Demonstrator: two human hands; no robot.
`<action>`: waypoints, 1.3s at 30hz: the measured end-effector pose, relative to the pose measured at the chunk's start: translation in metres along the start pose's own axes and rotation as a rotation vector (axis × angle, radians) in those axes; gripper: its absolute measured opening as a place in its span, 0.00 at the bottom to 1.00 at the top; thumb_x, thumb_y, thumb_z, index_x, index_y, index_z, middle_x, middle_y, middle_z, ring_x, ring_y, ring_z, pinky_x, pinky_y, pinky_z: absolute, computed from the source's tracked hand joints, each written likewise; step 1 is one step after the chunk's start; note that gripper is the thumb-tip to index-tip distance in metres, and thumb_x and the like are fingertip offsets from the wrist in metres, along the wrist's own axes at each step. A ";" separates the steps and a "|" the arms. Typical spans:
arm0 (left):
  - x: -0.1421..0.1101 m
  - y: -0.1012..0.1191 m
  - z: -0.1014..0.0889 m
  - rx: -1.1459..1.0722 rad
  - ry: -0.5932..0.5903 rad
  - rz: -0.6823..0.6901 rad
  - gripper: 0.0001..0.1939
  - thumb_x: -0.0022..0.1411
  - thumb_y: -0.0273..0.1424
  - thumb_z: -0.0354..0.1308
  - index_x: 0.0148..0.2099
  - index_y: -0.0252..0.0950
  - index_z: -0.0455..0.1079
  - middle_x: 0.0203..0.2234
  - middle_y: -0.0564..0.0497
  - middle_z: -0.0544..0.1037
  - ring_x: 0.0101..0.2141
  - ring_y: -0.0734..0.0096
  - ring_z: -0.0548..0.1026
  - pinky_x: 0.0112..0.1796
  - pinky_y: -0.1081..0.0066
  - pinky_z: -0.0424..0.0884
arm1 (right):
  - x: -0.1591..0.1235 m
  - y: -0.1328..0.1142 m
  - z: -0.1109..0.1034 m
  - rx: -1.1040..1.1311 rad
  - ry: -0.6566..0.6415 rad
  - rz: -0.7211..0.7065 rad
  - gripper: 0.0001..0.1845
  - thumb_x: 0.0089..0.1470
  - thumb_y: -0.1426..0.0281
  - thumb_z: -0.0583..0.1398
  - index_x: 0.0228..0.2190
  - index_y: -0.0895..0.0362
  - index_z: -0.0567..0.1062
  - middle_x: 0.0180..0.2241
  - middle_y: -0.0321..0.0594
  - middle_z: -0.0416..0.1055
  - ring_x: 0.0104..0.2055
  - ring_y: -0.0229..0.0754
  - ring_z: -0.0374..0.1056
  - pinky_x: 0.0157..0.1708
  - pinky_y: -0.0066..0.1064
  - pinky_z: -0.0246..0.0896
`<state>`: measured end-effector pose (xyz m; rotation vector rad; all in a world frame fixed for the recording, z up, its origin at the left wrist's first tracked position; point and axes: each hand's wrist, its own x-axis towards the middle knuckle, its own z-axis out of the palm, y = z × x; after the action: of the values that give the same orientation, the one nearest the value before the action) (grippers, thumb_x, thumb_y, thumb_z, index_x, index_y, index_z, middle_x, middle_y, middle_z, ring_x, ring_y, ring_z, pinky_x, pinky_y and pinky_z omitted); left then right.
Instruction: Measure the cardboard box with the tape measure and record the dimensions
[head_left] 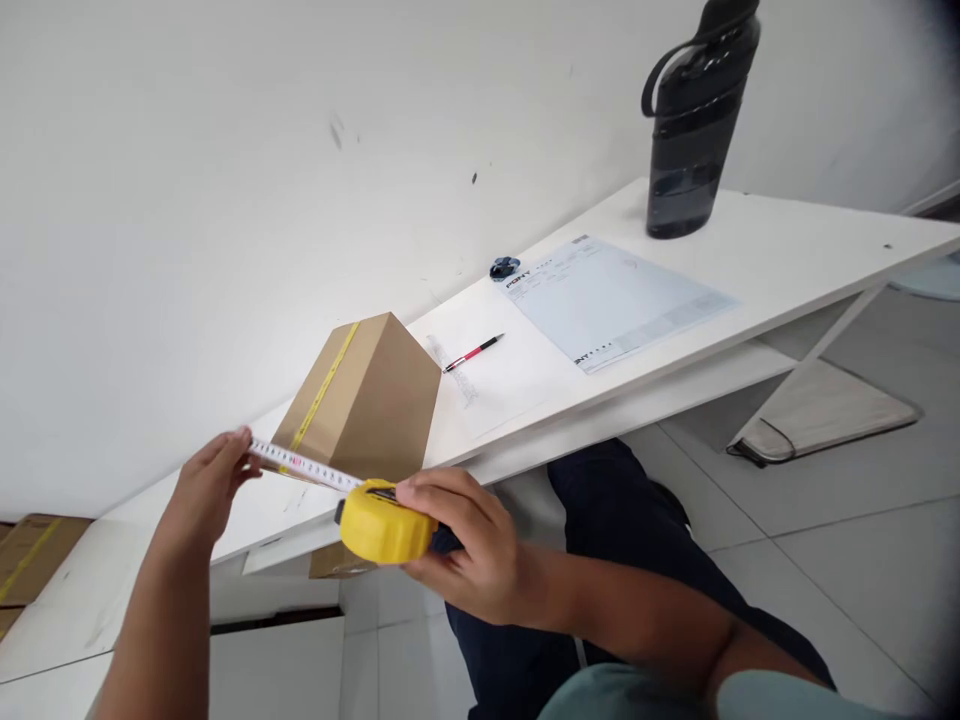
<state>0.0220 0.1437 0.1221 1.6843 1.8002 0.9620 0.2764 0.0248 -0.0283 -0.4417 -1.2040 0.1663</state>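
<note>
In my right hand (472, 540) is a yellow tape measure (386, 525), gripped by its case in front of the desk's edge. Its white blade (311, 468) runs out to the left, and my left hand (214, 485) pinches the blade's free end. The stretched blade passes along the near side of a brown cardboard box (382, 400) that has yellow tape over its top. Whether the blade touches the box I cannot tell. A red and black pen (474, 353) lies just right of the box, on a white sheet of paper (510, 395).
A bluish printed mailer or sheet (607, 300) lies on the white desk (810, 235). Behind it stand a dark water bottle (694, 140) and a small dark blue item (504, 267) by the wall. More cardboard boxes (45, 550) sit at far left; my legs are below the desk.
</note>
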 end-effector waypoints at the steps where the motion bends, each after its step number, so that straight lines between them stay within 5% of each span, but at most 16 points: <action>1: 0.015 0.004 0.003 0.076 0.002 -0.031 0.25 0.51 0.53 0.66 0.31 0.35 0.70 0.26 0.54 0.70 0.31 0.71 0.67 0.30 0.72 0.65 | 0.003 -0.003 0.006 -0.031 0.034 0.003 0.32 0.55 0.75 0.65 0.59 0.57 0.64 0.44 0.50 0.73 0.47 0.45 0.73 0.48 0.34 0.75; 6: 0.054 0.006 0.013 0.212 0.025 -0.073 0.32 0.39 0.59 0.70 0.28 0.33 0.69 0.26 0.52 0.72 0.29 0.70 0.66 0.29 0.70 0.64 | 0.012 0.002 0.034 -0.102 0.116 0.039 0.36 0.58 0.72 0.65 0.64 0.49 0.61 0.42 0.46 0.69 0.42 0.43 0.73 0.41 0.33 0.76; 12: 0.058 -0.002 0.007 0.239 0.014 -0.109 0.37 0.32 0.62 0.69 0.30 0.33 0.71 0.28 0.48 0.76 0.32 0.65 0.71 0.30 0.68 0.67 | 0.014 0.021 0.042 -0.081 0.131 0.102 0.33 0.59 0.67 0.65 0.63 0.47 0.64 0.38 0.40 0.65 0.37 0.39 0.70 0.35 0.28 0.75; 23: 0.043 -0.011 0.023 0.239 0.035 -0.076 0.30 0.40 0.60 0.66 0.24 0.38 0.65 0.17 0.55 0.70 0.22 0.73 0.65 0.22 0.74 0.60 | 0.024 0.046 0.066 -0.088 -0.031 0.233 0.22 0.61 0.61 0.62 0.54 0.56 0.73 0.36 0.41 0.66 0.35 0.39 0.70 0.34 0.28 0.74; 30: 0.051 -0.017 0.022 0.190 -0.028 -0.105 0.32 0.39 0.62 0.65 0.29 0.37 0.69 0.21 0.52 0.76 0.23 0.69 0.71 0.24 0.71 0.66 | 0.021 0.045 0.065 -0.113 -0.077 0.286 0.22 0.60 0.60 0.63 0.53 0.56 0.73 0.39 0.42 0.69 0.35 0.39 0.71 0.37 0.30 0.74; 34: 0.055 -0.012 0.005 0.138 -0.043 -0.114 0.32 0.39 0.60 0.68 0.30 0.35 0.72 0.25 0.48 0.79 0.29 0.63 0.75 0.29 0.66 0.72 | 0.017 0.040 0.054 -0.048 0.009 0.182 0.28 0.59 0.62 0.65 0.58 0.54 0.66 0.41 0.45 0.72 0.40 0.41 0.74 0.39 0.29 0.74; 39: 0.037 -0.015 -0.047 0.009 0.147 -0.007 0.23 0.48 0.55 0.68 0.28 0.40 0.73 0.23 0.51 0.75 0.27 0.63 0.73 0.31 0.58 0.75 | -0.011 0.031 -0.009 -0.008 -0.061 0.074 0.40 0.56 0.70 0.67 0.64 0.51 0.55 0.45 0.48 0.76 0.46 0.45 0.75 0.46 0.37 0.74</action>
<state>-0.0277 0.1730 0.1448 1.6488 1.9047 1.1016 0.2843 0.0463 -0.0533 -0.4920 -1.2491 0.2400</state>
